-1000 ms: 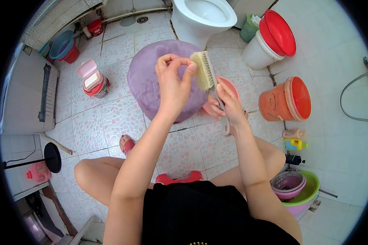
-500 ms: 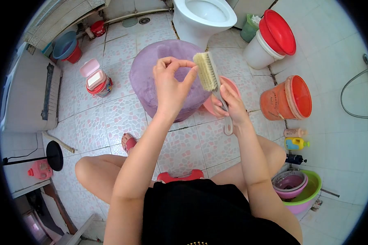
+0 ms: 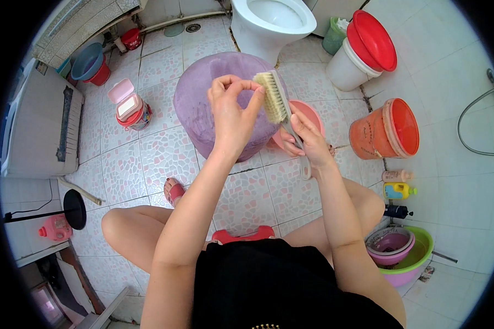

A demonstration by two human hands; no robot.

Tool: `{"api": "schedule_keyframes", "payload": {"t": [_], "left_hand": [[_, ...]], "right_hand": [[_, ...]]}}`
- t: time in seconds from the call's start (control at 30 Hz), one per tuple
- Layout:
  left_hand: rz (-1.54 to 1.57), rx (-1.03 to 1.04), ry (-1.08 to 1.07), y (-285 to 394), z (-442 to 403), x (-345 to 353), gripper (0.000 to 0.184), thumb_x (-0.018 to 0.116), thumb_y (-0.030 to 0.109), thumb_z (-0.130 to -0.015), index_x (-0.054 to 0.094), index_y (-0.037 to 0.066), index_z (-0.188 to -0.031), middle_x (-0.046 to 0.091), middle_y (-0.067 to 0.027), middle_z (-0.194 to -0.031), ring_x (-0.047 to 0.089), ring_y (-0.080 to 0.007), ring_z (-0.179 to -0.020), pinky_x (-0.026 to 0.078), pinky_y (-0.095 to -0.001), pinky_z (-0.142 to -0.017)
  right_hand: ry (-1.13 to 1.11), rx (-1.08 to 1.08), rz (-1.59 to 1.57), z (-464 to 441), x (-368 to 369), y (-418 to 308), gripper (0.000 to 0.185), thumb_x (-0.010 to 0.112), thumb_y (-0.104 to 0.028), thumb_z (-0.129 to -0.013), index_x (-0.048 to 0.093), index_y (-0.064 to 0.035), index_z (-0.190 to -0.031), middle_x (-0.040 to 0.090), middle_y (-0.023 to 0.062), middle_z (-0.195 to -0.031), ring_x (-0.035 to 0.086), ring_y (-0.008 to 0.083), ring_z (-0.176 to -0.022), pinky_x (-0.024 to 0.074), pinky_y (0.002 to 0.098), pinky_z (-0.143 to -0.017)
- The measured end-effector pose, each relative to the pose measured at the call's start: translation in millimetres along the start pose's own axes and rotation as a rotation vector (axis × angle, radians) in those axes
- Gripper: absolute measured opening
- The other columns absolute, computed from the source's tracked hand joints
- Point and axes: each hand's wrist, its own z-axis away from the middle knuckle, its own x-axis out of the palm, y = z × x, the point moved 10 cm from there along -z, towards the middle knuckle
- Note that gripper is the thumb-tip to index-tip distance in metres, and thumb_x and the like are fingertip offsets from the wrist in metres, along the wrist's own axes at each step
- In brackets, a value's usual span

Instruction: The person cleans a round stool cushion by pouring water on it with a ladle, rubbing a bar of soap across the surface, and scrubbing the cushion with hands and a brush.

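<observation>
My right hand (image 3: pixel 309 140) is wrapped round the grey handle of a scrubbing brush (image 3: pixel 270 98), whose pale bristles face left. At the upper end of those bristles, the thumb and forefinger of my left hand (image 3: pixel 233 112) press together in a pinch. Whatever is between these fingertips, perhaps a bristle or bit of lint, is too small to make out. Below both hands stands a purple plush stool (image 3: pixel 197 90), partly covered by my left hand. A pink basin (image 3: pixel 307 114) on the floor shows behind the brush and my right hand.
A toilet (image 3: pixel 274 27) stands beyond the stool. On the right are a white bucket (image 3: pixel 346 71), an orange bucket (image 3: pixel 370 134), bottles and nested basins (image 3: pixel 422 247). Left are a small tub with a soap box (image 3: pixel 129 107) and a washing machine (image 3: pixel 44 123). A red low stool (image 3: pixel 244 236) is beneath me.
The brush has shifted slightly left and turned a little, showing more of its bristle face. My left hand keeps its pinch at the bristles, and my right hand keeps its grip.
</observation>
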Motion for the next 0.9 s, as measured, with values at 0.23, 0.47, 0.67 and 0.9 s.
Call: {"api": "schedule_keyframes", "payload": {"t": [0.23, 0.47, 0.67, 0.9], "left_hand": [[0.070, 0.001, 0.011, -0.6, 0.8, -2.1, 0.014, 0.073, 0.019, -0.086, 0.070, 0.007, -0.091, 0.053, -0.0100, -0.111, 0.045, -0.0280, -0.114, 0.036, -0.0393, -0.102], [0.117, -0.018, 0.021, -2.2, 2.8, -10.3, 0.013, 0.072, 0.019, -0.085, 0.070, 0.007, -0.090, 0.051, -0.0106, -0.112, 0.044, -0.0284, -0.113, 0.035, -0.0397, -0.101], [0.115, -0.027, 0.032, -2.3, 17.0, -25.4, 0.013, 0.074, 0.018, -0.084, 0.070, 0.008, -0.090, 0.052, -0.0090, -0.109, 0.045, -0.0283, -0.112, 0.034, -0.0395, -0.101], [-0.109, -0.036, -0.533, -13.0, 108.4, 40.6, 0.016, 0.077, 0.016, -0.081, 0.069, 0.007, -0.092, 0.055, -0.0115, -0.112, 0.058, -0.0281, -0.100, 0.048, -0.0404, -0.084]], "right_hand": [[-0.003, 0.005, -0.027, -0.2, -0.1, 0.6, 0.056, 0.041, -0.040, -0.107, 0.028, -0.0183, -0.156, 0.042, -0.0017, -0.073, 0.033, 0.0037, -0.044, 0.0283, 0.0198, -0.044], [0.004, 0.010, -0.040, -0.9, -3.6, 1.9, 0.056, 0.040, -0.041, -0.107, 0.028, -0.0186, -0.156, 0.042, -0.0015, -0.072, 0.032, 0.0036, -0.043, 0.0283, 0.0198, -0.043], [0.051, 0.009, -0.056, -0.7, -16.1, 3.7, 0.056, 0.040, -0.043, -0.106, 0.030, -0.0177, -0.155, 0.041, -0.0013, -0.070, 0.031, 0.0036, -0.043, 0.0272, 0.0198, -0.042], [0.304, -0.124, -0.073, 1.9, -90.3, -5.9, 0.051, 0.041, -0.037, -0.107, 0.032, -0.0148, -0.153, 0.042, -0.0019, -0.070, 0.032, 0.0046, -0.043, 0.0283, 0.0213, -0.041]]}}
